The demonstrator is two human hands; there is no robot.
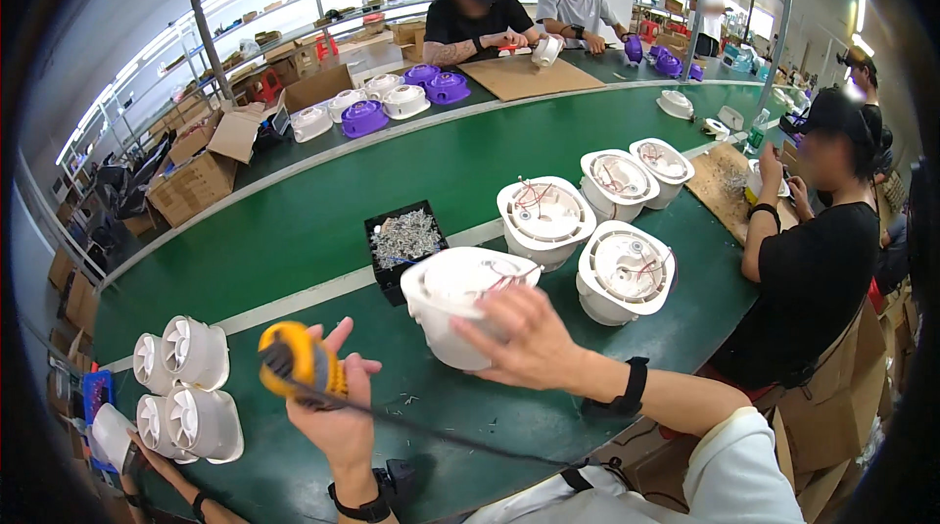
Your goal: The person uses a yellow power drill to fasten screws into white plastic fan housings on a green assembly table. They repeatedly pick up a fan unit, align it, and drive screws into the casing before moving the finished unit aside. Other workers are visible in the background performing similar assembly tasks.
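Hands: left (338,397) grips yellow screwdriver (299,359) | right (524,338) holds white housing (460,304)

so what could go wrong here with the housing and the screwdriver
The right hand grips the white housing tilted, partly off the green table, so it might slip. Loose red wires at its top could snag under the fingers. The yellow screwdriver in the left hand trails a cord that may drag.
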